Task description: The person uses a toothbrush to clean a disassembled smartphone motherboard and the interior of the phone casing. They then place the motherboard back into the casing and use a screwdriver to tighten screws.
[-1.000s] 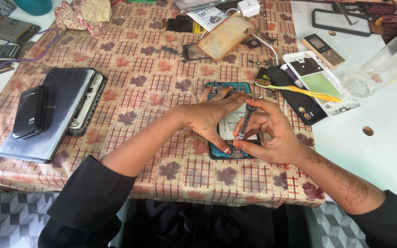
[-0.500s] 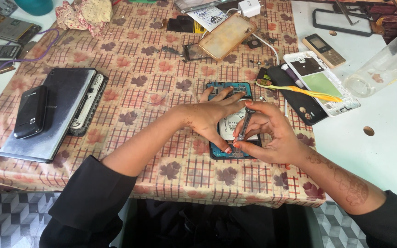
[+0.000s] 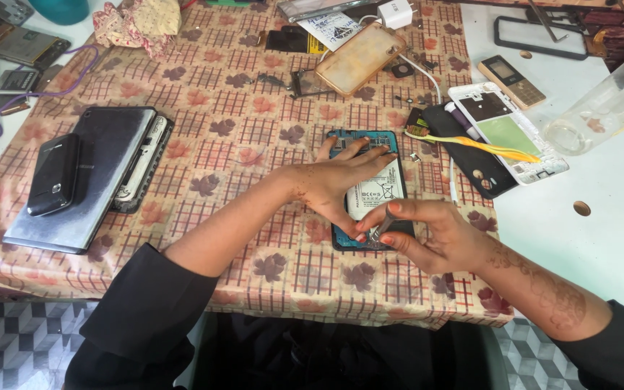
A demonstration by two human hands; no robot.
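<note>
An opened smartphone with a teal frame lies back-up on the patterned tablecloth, its white battery exposed. My left hand rests flat on the phone and pins it down, fingers spread over the battery's left side. My right hand pinches a thin metal tool whose tip touches the phone's lower edge. Both forearms come from black sleeves at the bottom of the view.
A laptop-like grey device with a black phone on it lies left. Right of the opened phone: a yellow toothbrush, a black back cover, a white phone frame, a clear bottle. A tan phone case lies at the back.
My right hand has slid down toward the phone's lower edge with the tool. The left hand stays on the phone.
</note>
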